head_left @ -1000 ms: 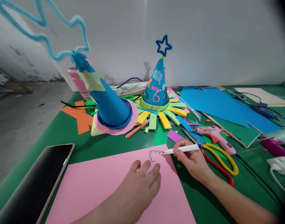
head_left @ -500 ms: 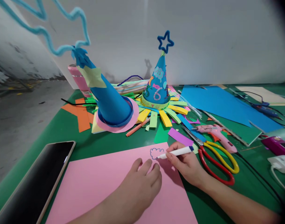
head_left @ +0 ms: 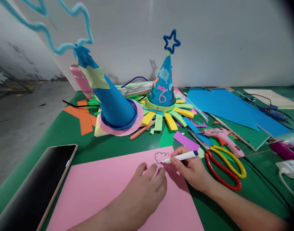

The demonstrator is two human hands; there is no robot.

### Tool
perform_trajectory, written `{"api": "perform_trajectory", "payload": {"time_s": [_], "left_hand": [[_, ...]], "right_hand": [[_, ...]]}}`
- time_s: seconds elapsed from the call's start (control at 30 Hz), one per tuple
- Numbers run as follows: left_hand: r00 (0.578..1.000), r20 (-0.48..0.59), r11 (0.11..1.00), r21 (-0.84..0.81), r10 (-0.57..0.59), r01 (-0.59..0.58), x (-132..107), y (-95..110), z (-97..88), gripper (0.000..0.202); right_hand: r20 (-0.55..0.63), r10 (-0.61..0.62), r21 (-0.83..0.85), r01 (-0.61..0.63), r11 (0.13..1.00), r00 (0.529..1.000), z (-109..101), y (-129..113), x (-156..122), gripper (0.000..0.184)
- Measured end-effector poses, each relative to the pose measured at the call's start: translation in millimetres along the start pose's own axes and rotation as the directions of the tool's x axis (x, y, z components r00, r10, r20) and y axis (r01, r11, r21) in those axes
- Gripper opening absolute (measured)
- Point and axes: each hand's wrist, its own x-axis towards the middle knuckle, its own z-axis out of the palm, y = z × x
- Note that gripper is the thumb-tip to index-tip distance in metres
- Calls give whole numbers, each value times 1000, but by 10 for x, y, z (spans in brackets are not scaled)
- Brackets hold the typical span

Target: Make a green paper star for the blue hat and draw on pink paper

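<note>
A sheet of pink paper point(head_left: 94, 189) lies in front of me on the green table. My right hand point(head_left: 190, 166) grips a white marker point(head_left: 182, 156) with a dark blue end, its tip touching the paper. By the tip is a wavy, cloud-like blue outline point(head_left: 158, 154) near the sheet's top right corner. My left hand point(head_left: 147, 192) rests on the paper just below the drawing, fingers bent and spread, holding nothing. Scissors point(head_left: 223, 166) with red and yellow handles lie right of my right hand, beside a pink glue gun point(head_left: 225, 138).
A black-screened phone point(head_left: 38, 186) lies at left. Behind the paper stand a blue cone hat point(head_left: 115, 106) with a pink brim and a decorated blue hat point(head_left: 162, 85) topped by a star. Blue paper point(head_left: 221, 106), a pink bottle point(head_left: 81, 80) and coloured scraps surround them.
The marker and my right hand have shifted very slightly left along the blue outline. My left hand has stayed in place.
</note>
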Motion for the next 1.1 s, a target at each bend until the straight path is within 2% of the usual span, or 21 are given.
{"api": "perform_trajectory", "payload": {"time_s": [0.57,0.87,1.1], "left_hand": [[1000,-2,1000,-5,2,-2,2,-3,29,34],[1000,24,1000,-5,1,-1,-8,1,59,41],[1000,-4,1000,1,5,-5,-19,-4,67,40]], "right_hand": [[-16,21,-16,-21,1000,1000,14,-3,6,14],[-23,27,19,-26,999,999,32,-13,10,12],[-20,37,13,-37,999,999,28,-14,17,13]]}}
